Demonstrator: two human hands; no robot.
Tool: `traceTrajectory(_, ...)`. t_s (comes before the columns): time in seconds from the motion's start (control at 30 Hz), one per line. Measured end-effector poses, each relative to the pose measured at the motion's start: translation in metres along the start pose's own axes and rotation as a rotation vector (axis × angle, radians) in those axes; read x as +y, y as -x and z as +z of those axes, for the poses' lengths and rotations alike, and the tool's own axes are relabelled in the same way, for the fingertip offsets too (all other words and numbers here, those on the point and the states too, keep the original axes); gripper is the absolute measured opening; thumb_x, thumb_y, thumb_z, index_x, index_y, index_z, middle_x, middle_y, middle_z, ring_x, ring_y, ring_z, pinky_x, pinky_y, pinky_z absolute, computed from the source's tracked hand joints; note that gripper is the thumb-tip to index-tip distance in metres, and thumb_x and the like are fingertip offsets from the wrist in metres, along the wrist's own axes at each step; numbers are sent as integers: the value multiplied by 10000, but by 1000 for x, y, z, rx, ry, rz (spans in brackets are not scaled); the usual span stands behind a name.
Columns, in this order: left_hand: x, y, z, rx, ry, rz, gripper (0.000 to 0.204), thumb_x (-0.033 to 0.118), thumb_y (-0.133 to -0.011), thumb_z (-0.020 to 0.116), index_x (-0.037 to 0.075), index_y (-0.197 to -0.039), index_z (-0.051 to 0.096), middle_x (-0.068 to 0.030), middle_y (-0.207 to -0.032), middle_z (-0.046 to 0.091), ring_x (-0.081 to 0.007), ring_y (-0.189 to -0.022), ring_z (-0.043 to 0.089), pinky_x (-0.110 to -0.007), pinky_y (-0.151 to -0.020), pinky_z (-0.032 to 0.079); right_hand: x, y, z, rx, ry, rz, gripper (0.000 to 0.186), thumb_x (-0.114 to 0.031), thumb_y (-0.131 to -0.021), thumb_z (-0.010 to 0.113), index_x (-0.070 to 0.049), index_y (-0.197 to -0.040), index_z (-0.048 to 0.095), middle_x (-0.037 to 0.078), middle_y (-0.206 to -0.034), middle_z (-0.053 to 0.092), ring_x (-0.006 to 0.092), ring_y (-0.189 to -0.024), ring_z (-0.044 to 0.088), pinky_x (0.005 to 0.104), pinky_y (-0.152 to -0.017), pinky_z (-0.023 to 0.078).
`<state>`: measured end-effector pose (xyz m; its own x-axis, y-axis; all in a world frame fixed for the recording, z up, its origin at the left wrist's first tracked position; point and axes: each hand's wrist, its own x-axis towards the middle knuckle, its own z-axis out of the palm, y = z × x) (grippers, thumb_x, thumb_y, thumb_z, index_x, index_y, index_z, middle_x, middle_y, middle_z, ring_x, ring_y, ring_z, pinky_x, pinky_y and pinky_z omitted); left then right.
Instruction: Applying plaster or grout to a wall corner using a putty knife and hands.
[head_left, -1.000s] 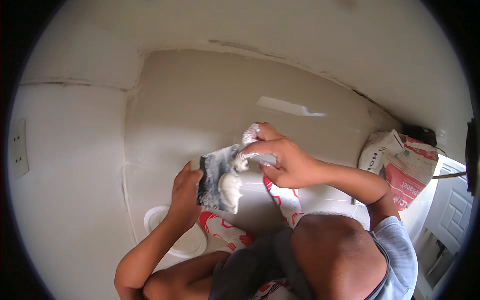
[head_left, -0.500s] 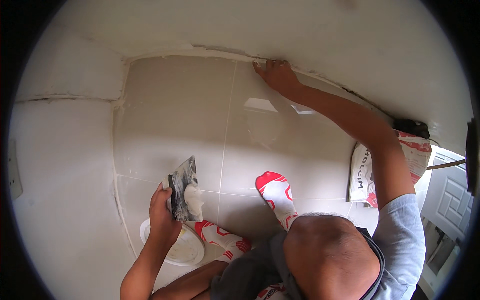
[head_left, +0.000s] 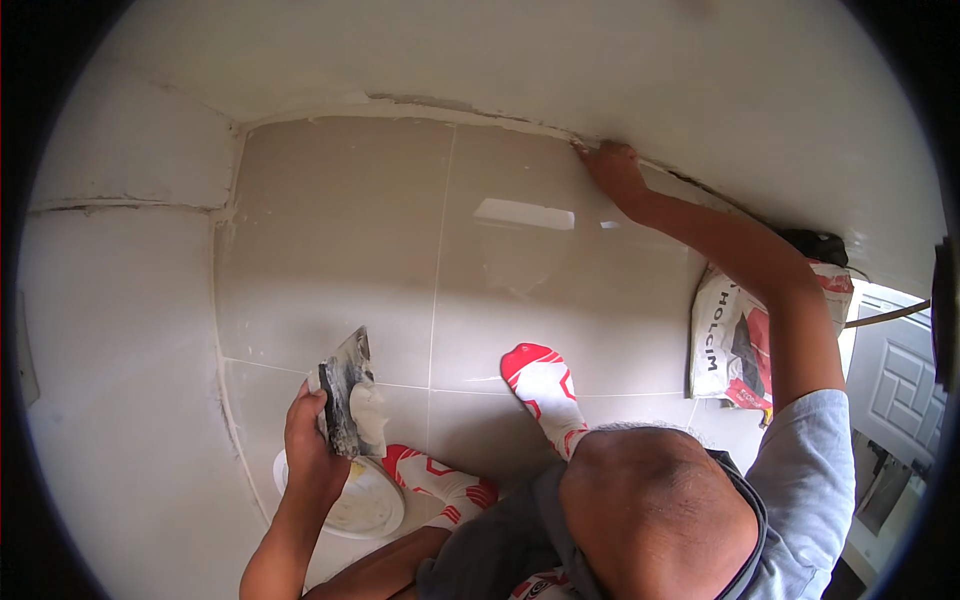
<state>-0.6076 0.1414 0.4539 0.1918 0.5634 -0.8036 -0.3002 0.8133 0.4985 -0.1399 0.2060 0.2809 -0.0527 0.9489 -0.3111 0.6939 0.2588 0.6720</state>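
Trowel (head_left: 347, 392) with white paste: left hand (head_left: 310, 440) grips | bowl (head_left: 362, 505) below | right hand (head_left: 612, 168) flat on joint

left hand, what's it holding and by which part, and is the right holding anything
The left hand grips a flat trowel loaded with white paste, by its lower edge. The right hand holds nothing; its fingers press at the floor-wall joint.

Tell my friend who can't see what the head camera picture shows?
A person crouching on a beige tiled floor presses the right hand into the joint where floor meets wall. The left hand holds a trowel with white paste above a white bowl.
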Motion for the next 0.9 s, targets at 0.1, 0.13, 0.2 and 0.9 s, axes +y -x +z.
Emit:
traceTrajectory(0.1, -2, -1, -6, 2, 1, 6, 337, 197, -826, 404, 50, -1124, 461, -85, -1010, 569, -206, -937, 559, -348, -846, 442, 5, 15, -12, -111, 31, -38, 611, -66, -768, 512, -159, -1346, 334, 91, -754, 540, 213, -681, 558, 356, -508, 409)
traceTrajectory(0.13, -2, -1, -7, 4, 11, 3, 338, 194, -826, 403, 50, -1127, 460, -86, -1020, 568, -209, -945, 557, -352, -852, 439, 3, 18, -16, -113, 31, -35, 611, -66, -768, 512, -159, -1346, 334, 91, -754, 540, 213, -681, 558, 356, -508, 409)
traceTrajectory(0.2, -3, 1, -5, 30, 13, -1, 338, 192, -826, 403, 49, -1128, 460, -86, -1022, 567, -210, -946, 556, -352, -851, 439, -7, 15, -25, 142, -132, -44, 604, -67, -759, 523, -117, -1335, 348, 94, -774, 552, 224, -718, 566, 364, -558, 418)
traceTrajectory(0.9, -3, -2, -5, 18, -16, 31, 348, 186, -812, 417, 35, -1118, 485, -84, -1014, 576, -200, -928, 555, -315, -848, 420, -28, -26, -9, 120, -17, -40, 677, -2, -764, 495, -196, -1373, 272, 151, -766, 540, 241, -639, 530, 343, -514, 372)
